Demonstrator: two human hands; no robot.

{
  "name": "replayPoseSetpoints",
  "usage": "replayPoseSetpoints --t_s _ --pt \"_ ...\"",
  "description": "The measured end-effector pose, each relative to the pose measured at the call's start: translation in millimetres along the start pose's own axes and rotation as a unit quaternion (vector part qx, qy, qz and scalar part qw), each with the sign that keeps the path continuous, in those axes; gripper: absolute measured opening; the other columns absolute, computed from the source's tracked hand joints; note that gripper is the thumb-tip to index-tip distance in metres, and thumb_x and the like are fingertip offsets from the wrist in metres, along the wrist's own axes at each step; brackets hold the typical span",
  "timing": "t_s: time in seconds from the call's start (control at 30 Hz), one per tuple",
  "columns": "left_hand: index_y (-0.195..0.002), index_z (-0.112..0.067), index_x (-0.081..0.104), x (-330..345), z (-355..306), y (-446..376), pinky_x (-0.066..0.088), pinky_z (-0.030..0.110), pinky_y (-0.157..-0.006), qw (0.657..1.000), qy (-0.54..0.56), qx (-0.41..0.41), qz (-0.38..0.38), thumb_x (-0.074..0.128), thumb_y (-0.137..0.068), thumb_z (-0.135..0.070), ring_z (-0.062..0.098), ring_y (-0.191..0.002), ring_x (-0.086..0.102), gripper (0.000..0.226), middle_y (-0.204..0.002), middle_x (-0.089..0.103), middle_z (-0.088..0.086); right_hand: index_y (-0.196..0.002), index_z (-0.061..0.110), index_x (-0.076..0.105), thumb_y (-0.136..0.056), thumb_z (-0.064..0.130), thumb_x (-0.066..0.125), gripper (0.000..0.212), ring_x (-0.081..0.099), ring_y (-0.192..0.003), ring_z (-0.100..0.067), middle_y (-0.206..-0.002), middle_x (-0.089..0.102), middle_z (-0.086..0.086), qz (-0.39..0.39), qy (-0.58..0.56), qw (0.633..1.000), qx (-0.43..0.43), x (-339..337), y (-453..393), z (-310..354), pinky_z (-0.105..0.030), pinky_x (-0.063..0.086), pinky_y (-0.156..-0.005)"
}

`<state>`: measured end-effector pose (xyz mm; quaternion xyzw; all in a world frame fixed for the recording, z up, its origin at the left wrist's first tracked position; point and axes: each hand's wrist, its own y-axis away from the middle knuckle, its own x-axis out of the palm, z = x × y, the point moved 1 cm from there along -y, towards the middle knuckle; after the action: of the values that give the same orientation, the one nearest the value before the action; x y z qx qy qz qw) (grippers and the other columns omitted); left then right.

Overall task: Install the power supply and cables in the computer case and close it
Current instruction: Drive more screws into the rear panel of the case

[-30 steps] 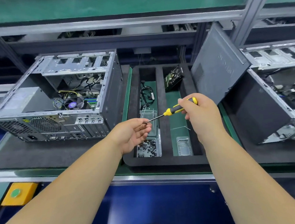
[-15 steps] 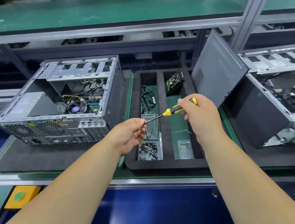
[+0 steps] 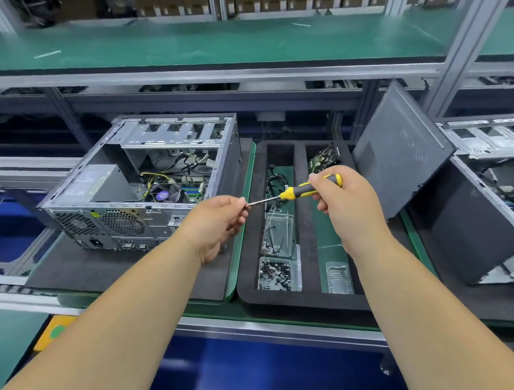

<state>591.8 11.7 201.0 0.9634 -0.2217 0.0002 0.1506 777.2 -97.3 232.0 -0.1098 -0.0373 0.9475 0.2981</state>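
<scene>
Lettering embossed on side panel unreadable; right hand grips screwdriver, left hand pinches its tip.

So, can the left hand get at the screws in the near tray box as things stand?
Probably not at once. The way down to the screws is free, nothing covers them, but the left hand pinches the screwdriver tip, which the right hand holds. It must let go first.

Bare galvanised steel on the open computer case, matt black foam tray, glossy yellow-and-black plastic screwdriver handle, shiny metal shaft, matt grey side panel
</scene>
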Motion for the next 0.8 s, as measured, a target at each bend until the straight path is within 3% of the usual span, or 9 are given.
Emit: replayPoseSetpoints --t_s 0.1,0.2,0.37,0.47,0.57,0.63,0.73,0.8 --pt "-0.079 -0.012 0.064 -16.0 -9.1 3.0 0.046 0.014 -0.057 0.998 -0.025 0.058 -0.03 0.056 -0.097 -0.012 0.002 -0.057 0.056 0.02 -0.064 0.062 -0.006 -0.078 0.041 0.066 -0.089 0.04 0.058 0.013 0.053 -0.059 -0.002 -0.065 0.064 0.017 0.014 -0.012 1.0 -0.013 15.3 -1.4 5.9 -0.024 0.047 -0.057" --pt "-0.082 -0.011 0.064 -33.9 -13.7 3.9 0.047 0.018 -0.065 0.993 -0.035 0.096 -0.053 0.055 -0.097 -0.009 0.002 -0.061 0.058 0.018 -0.066 0.064 -0.006 -0.082 0.035 0.067 -0.082 0.043 0.064 0.008 0.059 -0.063 -0.006 -0.072 0.069 0.008 0.041 -0.017 0.999 -0.023 29.1 -2.6 10.8 -0.03 0.051 -0.063" --pt "-0.082 -0.015 0.066 -68.9 -26.4 7.5 0.049 0.017 -0.066 0.988 -0.003 0.139 -0.072 0.054 -0.097 -0.008 0.005 -0.064 0.058 0.021 -0.067 0.065 -0.006 -0.086 0.034 0.069 -0.075 0.043 0.076 0.016 0.067 -0.068 -0.01 -0.079 0.071 0.007 0.135 0.078 0.987 -0.045 53.8 -4.4 14.6 -0.036 0.057 -0.068" --pt "-0.082 -0.017 0.069 -94.5 -34.2 7.3 0.05 0.02 -0.073 0.983 -0.017 0.168 -0.072 0.056 -0.097 -0.009 0.007 -0.069 0.06 0.021 -0.076 0.067 -0.003 -0.092 0.037 0.071 -0.081 0.036 0.076 0.012 0.063 -0.073 -0.009 -0.081 0.067 0.011 0.179 0.142 0.971 -0.063 77.7 -4.6 17.2 -0.029 0.05 -0.066" --pt "-0.093 -0.019 0.069 -122.3 -39.1 4.0 0.051 0.031 -0.085 0.981 -0.027 0.182 -0.055 0.062 -0.093 -0.018 0.013 -0.079 0.064 0.007 -0.085 0.068 -0.001 -0.084 0.035 0.067 -0.089 0.038 0.066 0.005 0.062 -0.073 -0.013 -0.075 0.066 0.008 0.188 0.187 0.962 -0.069 107.3 -1.4 20.9 -0.031 0.047 -0.063" --pt "-0.105 -0.023 0.065 -144.7 -41.3 1.2 0.051 0.035 -0.091 0.981 -0.035 0.184 -0.048 0.063 -0.087 -0.036 0.013 -0.088 0.066 0.022 -0.094 0.069 0.0 -0.082 0.03 0.064 -0.092 0.037 0.06 0.013 0.064 -0.077 -0.02 -0.079 0.067 0.002 0.18 0.185 0.964 -0.057 129.7 1.1 23.0 -0.034 0.05 -0.067" --pt "-0.106 -0.039 0.062 -189.1 -42.5 -2.2 0.045 0.027 -0.087 0.966 -0.151 0.188 -0.093 0.052 -0.081 -0.058 0.004 -0.098 0.063 0.032 -0.105 0.068 -0.011 -0.081 0.027 0.06 -0.095 0.038 0.053 0.019 0.06 -0.077 -0.024 -0.082 0.065 -0.002 0.149 0.175 0.972 -0.039 164.4 3.6 25.6 -0.034 0.045 -0.065" --pt "-0.103 -0.039 0.061 -224.2 -40.6 -6.0 0.044 0.026 -0.083 0.929 -0.276 0.204 -0.134 0.048 -0.091 -0.048 0.006 -0.1 0.059 0.021 -0.106 0.065 -0.012 -0.079 0.029 0.055 -0.097 0.039 0.049 0.022 0.057 -0.074 -0.024 -0.081 0.062 -0.004 0.129 0.179 0.975 -0.031 186.4 5.3 25.4 -0.032 0.041 -0.061"
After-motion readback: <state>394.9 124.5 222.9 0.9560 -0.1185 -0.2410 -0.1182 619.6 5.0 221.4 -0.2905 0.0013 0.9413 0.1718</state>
